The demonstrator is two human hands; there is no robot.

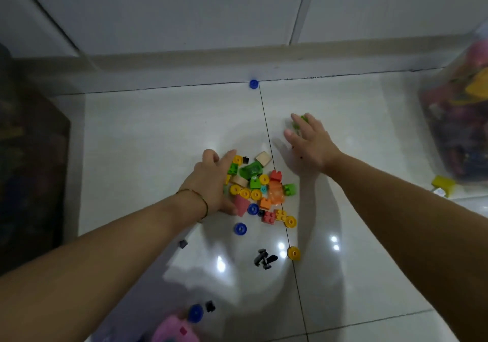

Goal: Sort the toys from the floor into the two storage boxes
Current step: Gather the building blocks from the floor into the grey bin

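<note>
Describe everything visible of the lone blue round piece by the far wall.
The blue round piece looks like a small plastic wheel, solid blue, lying on the glossy tiled floor at the foot of the wall, where a tile seam ends. It lies alone, well beyond the toy pile; only the floor, perhaps the wall, touches it. Finer detail is too small to tell.

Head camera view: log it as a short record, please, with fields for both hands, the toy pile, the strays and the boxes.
toy pile: bricks, yellow wheels, wooden blocks on the tiled floor
left hand: open, touching the pile's left side
right hand: open, spread over blurred green bricks
strays: blue wheel by the wall, yellow wheel, black pieces
clear storage box: right edge, toys inside
second box: unclear; only a dark shape at the left edge
</note>
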